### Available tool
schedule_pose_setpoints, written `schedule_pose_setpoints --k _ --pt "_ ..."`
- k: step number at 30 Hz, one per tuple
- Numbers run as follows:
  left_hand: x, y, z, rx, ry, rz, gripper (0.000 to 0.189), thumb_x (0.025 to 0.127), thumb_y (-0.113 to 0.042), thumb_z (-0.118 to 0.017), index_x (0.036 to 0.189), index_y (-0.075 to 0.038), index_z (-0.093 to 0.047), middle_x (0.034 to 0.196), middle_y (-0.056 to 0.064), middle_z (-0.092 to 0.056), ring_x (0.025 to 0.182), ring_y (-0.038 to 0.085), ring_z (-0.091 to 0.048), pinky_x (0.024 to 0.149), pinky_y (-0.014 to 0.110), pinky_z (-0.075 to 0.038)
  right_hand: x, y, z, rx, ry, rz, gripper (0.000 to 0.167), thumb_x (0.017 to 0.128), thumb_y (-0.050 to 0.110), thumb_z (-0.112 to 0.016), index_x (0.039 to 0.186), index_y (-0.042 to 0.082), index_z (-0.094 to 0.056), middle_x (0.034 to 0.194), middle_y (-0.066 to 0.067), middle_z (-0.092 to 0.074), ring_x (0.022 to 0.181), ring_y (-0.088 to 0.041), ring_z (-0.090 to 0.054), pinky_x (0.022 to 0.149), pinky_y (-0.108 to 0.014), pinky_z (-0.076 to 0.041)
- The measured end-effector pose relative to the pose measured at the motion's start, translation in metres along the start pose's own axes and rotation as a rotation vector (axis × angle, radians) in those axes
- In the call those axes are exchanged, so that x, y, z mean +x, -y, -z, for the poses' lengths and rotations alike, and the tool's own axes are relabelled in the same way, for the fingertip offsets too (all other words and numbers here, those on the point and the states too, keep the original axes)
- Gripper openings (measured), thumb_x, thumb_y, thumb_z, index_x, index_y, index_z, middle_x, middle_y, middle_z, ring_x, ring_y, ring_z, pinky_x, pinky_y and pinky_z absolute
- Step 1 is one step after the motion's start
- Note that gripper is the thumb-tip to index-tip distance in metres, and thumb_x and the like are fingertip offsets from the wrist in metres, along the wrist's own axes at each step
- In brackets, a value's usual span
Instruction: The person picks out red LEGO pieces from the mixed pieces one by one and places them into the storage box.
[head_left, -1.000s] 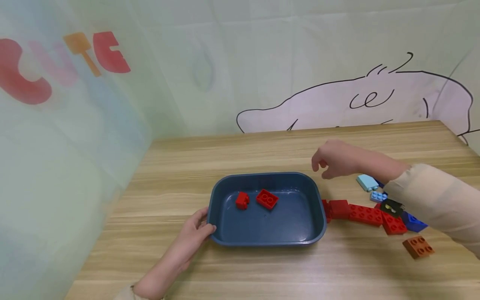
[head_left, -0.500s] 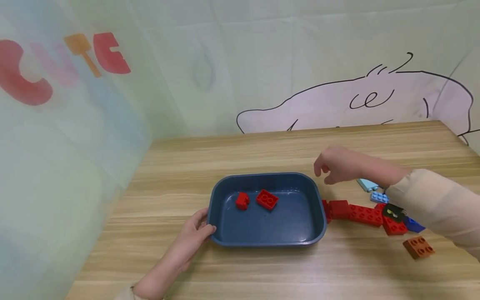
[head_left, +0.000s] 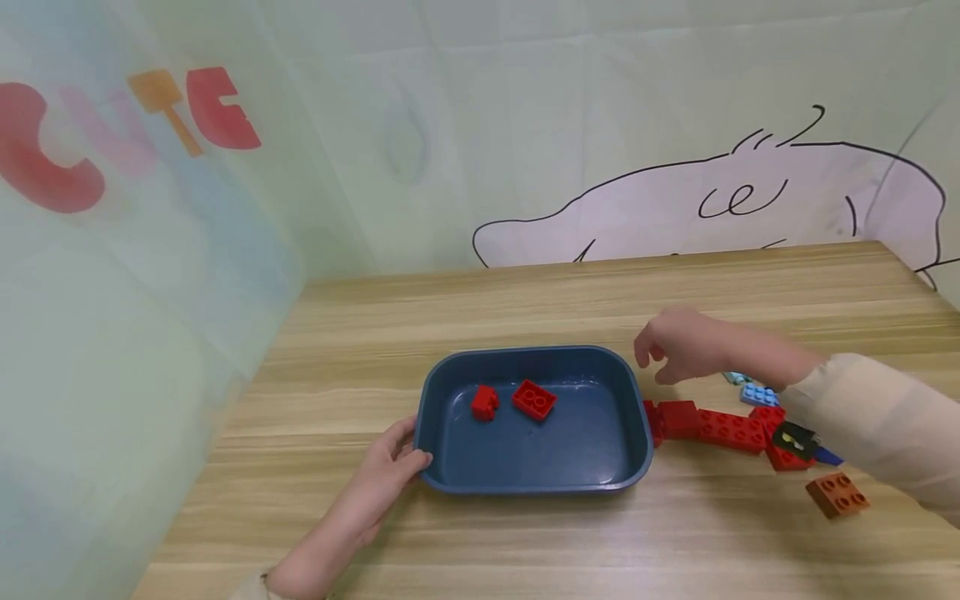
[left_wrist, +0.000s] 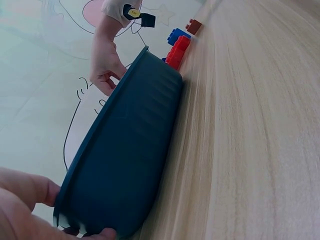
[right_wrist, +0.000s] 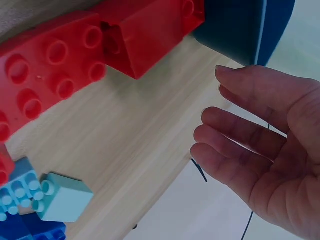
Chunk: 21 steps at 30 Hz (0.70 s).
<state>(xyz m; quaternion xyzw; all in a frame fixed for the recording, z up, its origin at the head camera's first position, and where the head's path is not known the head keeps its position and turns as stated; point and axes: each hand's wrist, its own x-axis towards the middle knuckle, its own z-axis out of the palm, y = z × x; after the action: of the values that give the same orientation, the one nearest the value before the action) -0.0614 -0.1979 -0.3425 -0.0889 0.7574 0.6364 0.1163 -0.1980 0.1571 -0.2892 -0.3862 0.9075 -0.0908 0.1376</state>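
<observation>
My left hand [head_left: 390, 461] holds the left end of a dark blue plastic tray [head_left: 558, 457], thumb at the rim and fingers against the outer wall. Inside the tray lie two red toy bricks, a small one [head_left: 484, 402] and a wider one [head_left: 535, 400] showing its hollow underside. Beyond the tray's right back corner hovers my right hand [head_left: 681, 346], empty, its fingers loosely bent. In the right wrist view, red bricks [right_wrist: 50, 65] lie in a row beside that hand, running up to the tray.
Right of the tray, the red row includes a long studded brick [head_left: 731, 430]. Near it are a light blue brick [head_left: 759, 395], a pale blue brick [right_wrist: 67, 197] and dark blue bricks [right_wrist: 32, 227]. A brown brick [head_left: 837, 494] sits closer to the front.
My right hand has come slightly toward me and to the right, its sleeve covering more of the blue bricks. The left hand, the tray and its bricks have stayed put.
</observation>
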Motion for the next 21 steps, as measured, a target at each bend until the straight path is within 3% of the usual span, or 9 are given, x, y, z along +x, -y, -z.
schedule_pose_setpoints --k 8,16,21 --pt "0.001 0.001 0.0 -0.002 0.0 -0.001 0.055 0.085 0.004 -0.044 0.137 0.013 -0.028 0.132 0.029 -0.043 0.116 0.033 -0.049 0.091 0.043 -0.047 -0.006 -0.001 -0.008 0.062 0.044 0.003 0.022 0.068 0.009 -0.08 0.088 0.009 -0.07 0.078 0.0 -0.064 0.069 -0.014 -0.054 0.057 -0.023 -0.051" --pt "0.003 0.005 0.002 0.019 0.018 -0.023 0.057 0.085 0.001 -0.046 0.136 0.015 -0.026 0.131 0.031 -0.042 0.114 0.031 -0.051 0.089 0.037 -0.049 -0.01 -0.003 -0.015 0.042 0.029 0.035 0.023 0.067 0.013 -0.081 0.087 0.011 -0.071 0.077 0.002 -0.064 0.068 -0.011 -0.055 0.056 -0.022 -0.05" --pt "0.001 0.001 0.0 0.0 0.002 -0.005 0.056 0.085 0.003 -0.045 0.137 0.012 -0.029 0.132 0.029 -0.044 0.116 0.034 -0.05 0.091 0.041 -0.048 -0.013 -0.005 -0.02 0.069 0.03 0.045 0.022 0.067 0.012 -0.081 0.086 0.01 -0.071 0.077 0.003 -0.064 0.068 -0.012 -0.055 0.056 -0.022 -0.049"
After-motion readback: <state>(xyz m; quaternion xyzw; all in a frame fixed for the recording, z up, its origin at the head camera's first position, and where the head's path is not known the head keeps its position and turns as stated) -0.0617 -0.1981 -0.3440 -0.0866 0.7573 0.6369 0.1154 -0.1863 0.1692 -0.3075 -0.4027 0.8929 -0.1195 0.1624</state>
